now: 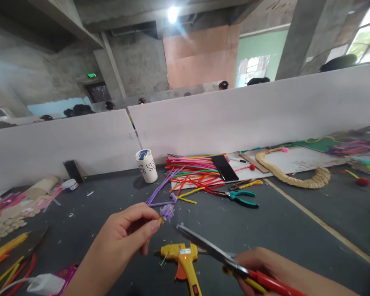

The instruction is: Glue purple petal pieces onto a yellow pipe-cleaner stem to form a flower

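My left hand (120, 236) pinches a small purple pipe-cleaner flower (167, 213) between thumb and forefinger; a bit of yellow shows at its base. In my right hand (265, 265) is a pair of scissors (208, 246) with red and yellow on the handles. Their blades look nearly together, and the tips point at the flower without touching it. Below and between the hands lies a yellow glue gun (185, 259) with a small red light on. Just beyond the flower are bent purple pipe cleaners (162, 189) and a yellow piece (188, 200).
Farther back are a lidded white cup (147, 167), a bundle of colourful pipe cleaners (194, 164), a black phone (225, 167) and teal-handled pliers (242, 198). A curved tan craft piece (291, 176) lies right. At left, a white plug (46, 284) trails a cable. A white partition (222, 119) bounds the table.
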Demonstrator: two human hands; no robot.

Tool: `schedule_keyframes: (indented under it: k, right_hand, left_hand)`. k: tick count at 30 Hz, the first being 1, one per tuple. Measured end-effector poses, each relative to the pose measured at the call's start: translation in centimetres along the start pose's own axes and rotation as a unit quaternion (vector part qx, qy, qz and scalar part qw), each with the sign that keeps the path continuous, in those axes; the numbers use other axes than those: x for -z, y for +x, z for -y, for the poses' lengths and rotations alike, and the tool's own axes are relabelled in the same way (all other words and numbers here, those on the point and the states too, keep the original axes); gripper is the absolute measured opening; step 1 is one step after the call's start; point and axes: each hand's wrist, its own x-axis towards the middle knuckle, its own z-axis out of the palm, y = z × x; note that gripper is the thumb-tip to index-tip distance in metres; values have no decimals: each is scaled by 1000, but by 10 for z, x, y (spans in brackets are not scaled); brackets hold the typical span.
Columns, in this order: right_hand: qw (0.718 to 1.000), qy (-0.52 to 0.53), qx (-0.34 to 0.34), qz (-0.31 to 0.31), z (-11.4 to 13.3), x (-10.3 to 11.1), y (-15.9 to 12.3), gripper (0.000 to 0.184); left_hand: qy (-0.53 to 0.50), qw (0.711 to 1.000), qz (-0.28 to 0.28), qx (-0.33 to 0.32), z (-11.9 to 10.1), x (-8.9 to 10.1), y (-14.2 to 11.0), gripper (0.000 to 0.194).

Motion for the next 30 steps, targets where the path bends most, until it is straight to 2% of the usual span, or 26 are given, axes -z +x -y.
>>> schedule_keyframes:
  k: [3,5,10,15,20,24,30]
  right_hand:
    - [998,1,-57,-12,3,-8,-7,80]
    - [997,-1,-71,-21,5,-9,-9,81]
    - [999,-19,-48,-8,14,-5,-10,78]
    - [1000,-19,-16,1,11,-5,-10,74]
    - [1000,-9,-10,2,8,-8,-10,71]
    - [999,25,-28,29,12,-8,-7,70]
    - [998,41,-36,26,18,-7,-4,68]
  left_hand:
    - [49,998,1,-38,-4,4,1,17]
    - [47,998,10,-26,-6,4,1,18]
    - [-10,999,-15,39,-15,-1,-1,11]
    - [-88,991,9,96,-14,-3,-2,12]
    - [-120,988,14,94,-5,-1,0,13]
    - [-120,989,11,90,-5,-3,0,12]
    - [-122,988,9,90,-4,-4,1,13]
